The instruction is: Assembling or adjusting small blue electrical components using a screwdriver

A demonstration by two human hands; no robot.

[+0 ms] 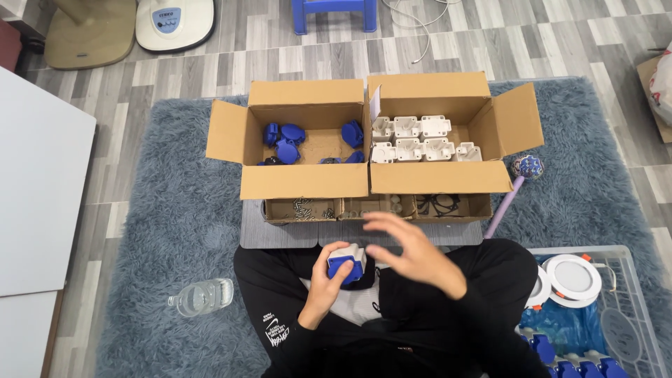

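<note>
My left hand (323, 280) grips a small white box-shaped housing with a blue lid (346, 263), held over my lap. Just right of it, my right hand (409, 252) hovers with fingers spread, holding nothing and slightly blurred. Ahead on the rug, the left cardboard box (304, 180) holds several blue lids (287, 136). Beside it, the right cardboard box (441, 178) holds several white housings (416, 138). A low cardboard tray (378, 210) in front of both boxes has compartments with screws, small rings and black gaskets.
A clear plastic bottle (201, 297) lies on the grey shaggy rug (168, 210) to my left. A clear crate (616, 315) at lower right holds round white lamps and blue parts. A purple stick with a patterned ball (514, 189) lies right of the boxes. A white board (35, 182) is at far left.
</note>
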